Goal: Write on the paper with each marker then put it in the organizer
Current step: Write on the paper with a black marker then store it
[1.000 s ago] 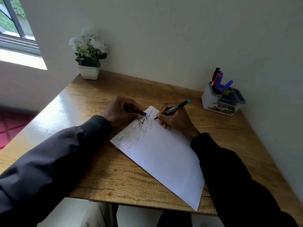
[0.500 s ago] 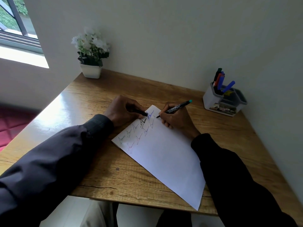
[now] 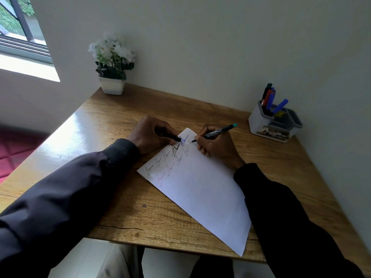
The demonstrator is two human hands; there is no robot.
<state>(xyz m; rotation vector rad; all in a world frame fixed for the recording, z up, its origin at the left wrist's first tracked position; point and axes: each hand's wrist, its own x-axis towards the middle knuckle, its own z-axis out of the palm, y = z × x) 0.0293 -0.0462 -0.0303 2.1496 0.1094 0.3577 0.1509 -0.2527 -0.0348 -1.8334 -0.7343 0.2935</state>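
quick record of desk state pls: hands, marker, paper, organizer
right hand: grips marker, tip on the paper near its far corner
left hand: pinches black cap, beside that same corner
paper: angled on table, writing along its upper-left edge
organizer: far right by wall, several markers standing inside
flower pot: far left corner

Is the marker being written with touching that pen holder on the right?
Apart. The head view shows the marker, gripped by the right hand at the paper, with bare table between its teal end and the organizer.
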